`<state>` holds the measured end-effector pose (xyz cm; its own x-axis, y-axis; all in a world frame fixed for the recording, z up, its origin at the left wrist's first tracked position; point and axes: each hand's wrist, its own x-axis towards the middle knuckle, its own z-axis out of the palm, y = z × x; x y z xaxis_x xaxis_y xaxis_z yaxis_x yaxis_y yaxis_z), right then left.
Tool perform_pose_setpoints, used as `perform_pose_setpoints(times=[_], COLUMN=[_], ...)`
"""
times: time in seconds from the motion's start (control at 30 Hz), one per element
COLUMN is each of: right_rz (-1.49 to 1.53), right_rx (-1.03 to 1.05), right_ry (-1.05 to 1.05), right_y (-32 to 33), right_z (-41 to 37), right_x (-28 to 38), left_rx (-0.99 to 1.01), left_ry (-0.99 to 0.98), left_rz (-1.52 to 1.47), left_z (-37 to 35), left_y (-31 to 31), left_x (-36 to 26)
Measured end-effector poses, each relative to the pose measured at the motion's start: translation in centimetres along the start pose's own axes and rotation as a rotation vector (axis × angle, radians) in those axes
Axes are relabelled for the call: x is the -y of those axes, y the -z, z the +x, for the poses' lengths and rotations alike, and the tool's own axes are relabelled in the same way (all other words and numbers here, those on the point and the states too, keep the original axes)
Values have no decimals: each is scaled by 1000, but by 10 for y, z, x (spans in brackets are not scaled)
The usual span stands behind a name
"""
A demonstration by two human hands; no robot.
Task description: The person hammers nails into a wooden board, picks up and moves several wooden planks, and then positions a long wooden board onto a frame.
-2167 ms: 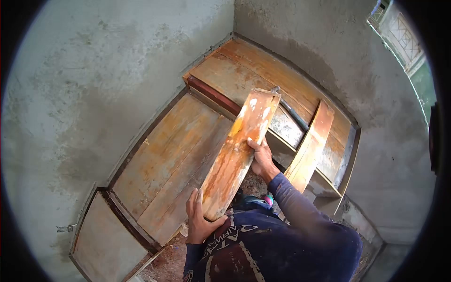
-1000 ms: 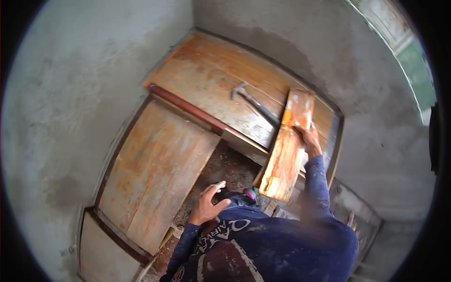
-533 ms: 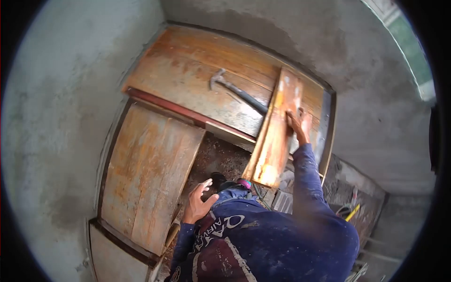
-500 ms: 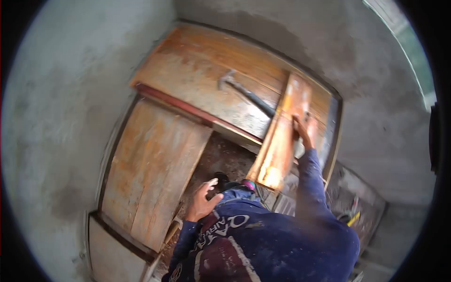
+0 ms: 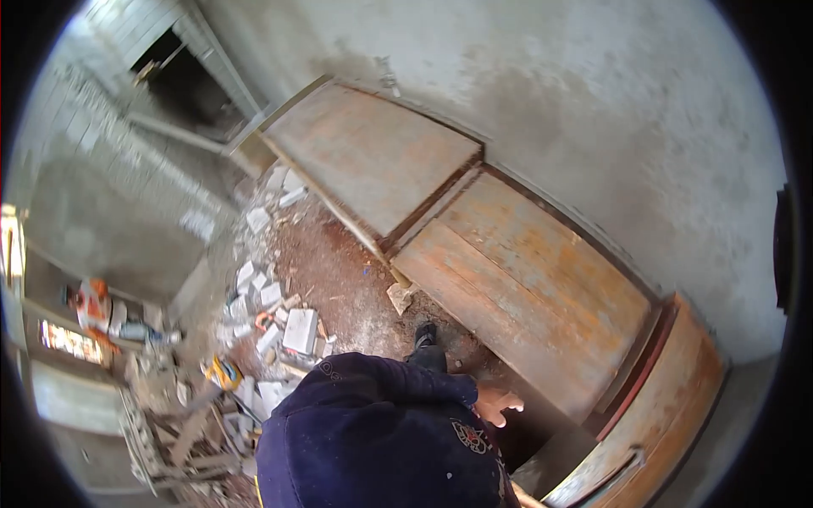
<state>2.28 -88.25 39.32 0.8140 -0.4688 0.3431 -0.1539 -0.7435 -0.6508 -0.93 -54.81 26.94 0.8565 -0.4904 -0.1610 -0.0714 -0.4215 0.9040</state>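
Note:
My left hand (image 5: 498,405) is held low in front of my body, beside the near edge of a wooden panel (image 5: 529,296). Its fingers are spread and hold nothing. My right hand is out of the picture. A hammer (image 5: 625,468) lies on the other wooden panel (image 5: 677,406) at the lower right, seen at a steep angle near the picture's edge. A reddish strip (image 5: 639,372) runs along that panel's edge.
A greyer panel (image 5: 373,152) continues along the plastered wall (image 5: 593,93). Broken white blocks (image 5: 301,330) and rubble litter the dirt floor (image 5: 326,262). Scrap timber (image 5: 161,440), a yellow tool (image 5: 222,372) and an orange-and-white machine (image 5: 91,305) are to the left.
My view has swung left, bringing the rubble floor and far panel into sight. My right hand, which was on a loose board, has left the picture along with that board.

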Motion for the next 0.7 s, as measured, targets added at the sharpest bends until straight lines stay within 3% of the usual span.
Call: perform_pose_setpoints(times=[0.13, 0.27, 0.47, 0.63, 0.7], right_rz=[116, 266, 547, 731, 803], right_rx=[106, 203, 430, 722, 859], right_ry=[112, 222, 377, 521, 576], right_y=[-16, -24, -26, -20, -21], right_z=[5, 2, -39, -89, -114], right_x=[50, 112, 212, 284, 310], left_rx=[-74, -112, -370, -542, -589], left_ry=[154, 160, 38, 77, 151], left_rz=[-19, 13, 10, -180, 39], left_z=[-32, -53, -82, -166, -215], left_y=[16, 21, 24, 27, 19], left_x=[-2, 17, 40, 63, 97])
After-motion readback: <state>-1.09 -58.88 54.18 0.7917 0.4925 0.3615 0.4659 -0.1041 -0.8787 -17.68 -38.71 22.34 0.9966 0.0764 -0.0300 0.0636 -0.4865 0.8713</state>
